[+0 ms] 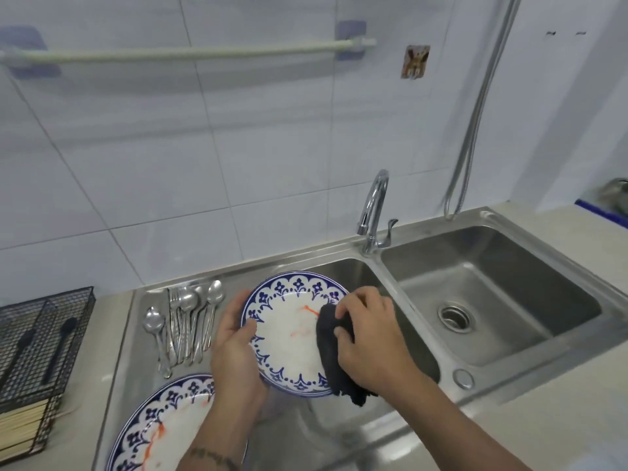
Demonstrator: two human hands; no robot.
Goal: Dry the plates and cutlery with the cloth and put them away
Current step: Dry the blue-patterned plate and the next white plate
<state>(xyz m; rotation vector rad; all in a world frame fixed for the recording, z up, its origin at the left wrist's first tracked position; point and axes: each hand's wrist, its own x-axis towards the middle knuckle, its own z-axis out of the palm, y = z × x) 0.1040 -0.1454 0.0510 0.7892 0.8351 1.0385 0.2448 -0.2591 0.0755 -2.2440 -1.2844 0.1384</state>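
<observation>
Left hand [234, 345] gripping plate [289, 334] rim, right hand [370, 338] clutching dark cloth [334, 358], plate's right edge hidden

Left hand [234, 345] curled, thumb on top, gripping at 9 o'clock; right hand [368, 338] fingers [343, 312] bunched, pinching at 3 o'clock; forearms bare.

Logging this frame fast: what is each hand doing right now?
Left hand: grips the rim of the held plate.
Right hand: holds the dark cloth against that plate.
</observation>
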